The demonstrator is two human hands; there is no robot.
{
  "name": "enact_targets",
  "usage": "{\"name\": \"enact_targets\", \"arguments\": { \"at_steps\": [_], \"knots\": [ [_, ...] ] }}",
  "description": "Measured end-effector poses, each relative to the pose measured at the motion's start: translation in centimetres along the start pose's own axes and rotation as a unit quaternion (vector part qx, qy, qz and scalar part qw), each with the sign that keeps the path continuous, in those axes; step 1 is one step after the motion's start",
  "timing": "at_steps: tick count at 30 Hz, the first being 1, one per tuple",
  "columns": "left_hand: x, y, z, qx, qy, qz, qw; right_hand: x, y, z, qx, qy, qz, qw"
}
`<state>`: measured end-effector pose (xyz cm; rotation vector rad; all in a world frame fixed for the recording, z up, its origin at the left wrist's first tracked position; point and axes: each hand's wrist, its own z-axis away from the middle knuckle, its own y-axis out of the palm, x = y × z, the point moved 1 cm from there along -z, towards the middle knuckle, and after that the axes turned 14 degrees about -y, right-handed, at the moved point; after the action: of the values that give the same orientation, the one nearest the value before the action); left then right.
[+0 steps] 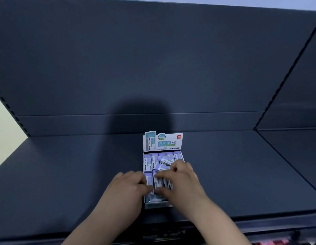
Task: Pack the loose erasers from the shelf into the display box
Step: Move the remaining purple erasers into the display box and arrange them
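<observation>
A white display box [162,143] with an upright printed back flap stands on the dark shelf, filled with several purple-and-white wrapped erasers [154,160]. One eraser [167,160] lies askew on top of the back row. My left hand [126,188] is at the box's front left, its fingers curled round a standing eraser [149,180]. My right hand [181,181] reaches over the front row, fingers bent down onto the erasers there; its grip is partly hidden.
The dark blue shelf [65,174] runs wide to either side of the box, with a back panel behind it. A shelf divider line runs diagonally at the right [286,161]. The shelf's front edge lies just below my wrists.
</observation>
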<state>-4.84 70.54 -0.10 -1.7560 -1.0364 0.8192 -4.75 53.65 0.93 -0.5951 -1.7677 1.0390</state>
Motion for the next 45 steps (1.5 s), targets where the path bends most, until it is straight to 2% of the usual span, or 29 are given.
{"name": "enact_targets", "arguments": {
  "at_steps": [3,5,6,10,18,23,29,35,38,45],
  "knots": [
    [-0.3,-0.1,-0.1,0.001,0.0,0.008,1.0,-0.9,-0.3,0.0,-0.065,0.009,-0.048,0.997],
    [-0.5,-0.1,-0.1,0.006,0.016,0.002,1.0,-1.6,-1.2,0.1,-0.135,0.031,-0.03,0.99],
    [-0.7,-0.1,-0.2,0.011,0.022,-0.006,1.0,-1.9,-1.6,0.1,-0.138,0.041,-0.002,0.99],
    [-1.2,-0.3,-0.4,0.024,0.018,-0.018,0.999,-2.0,-2.1,-0.2,-0.066,0.063,0.066,0.994],
    [-1.2,-0.3,-0.5,0.022,-0.027,0.053,0.998,-1.4,-1.6,-1.2,-0.04,0.059,0.118,0.99],
    [-1.0,0.2,-1.3,0.05,-0.054,0.013,0.997,-1.9,-1.5,-1.2,-0.054,0.089,0.064,0.993],
    [-1.1,0.3,-1.7,0.064,-0.052,0.025,0.996,-2.7,-1.7,-0.6,-0.138,0.142,-0.031,0.98],
    [-1.1,0.4,-2.3,0.068,-0.055,0.018,0.996,-3.3,-2.2,-0.4,-0.195,0.146,-0.065,0.968],
    [-1.0,0.3,-2.4,0.058,-0.048,0.016,0.997,-3.5,-2.3,-0.3,-0.206,0.145,-0.09,0.964],
    [-2.9,-0.1,-3.6,0.108,-0.061,0.04,0.991,-3.7,-1.7,-0.3,-0.214,0.153,-0.11,0.959]
  ]
}}
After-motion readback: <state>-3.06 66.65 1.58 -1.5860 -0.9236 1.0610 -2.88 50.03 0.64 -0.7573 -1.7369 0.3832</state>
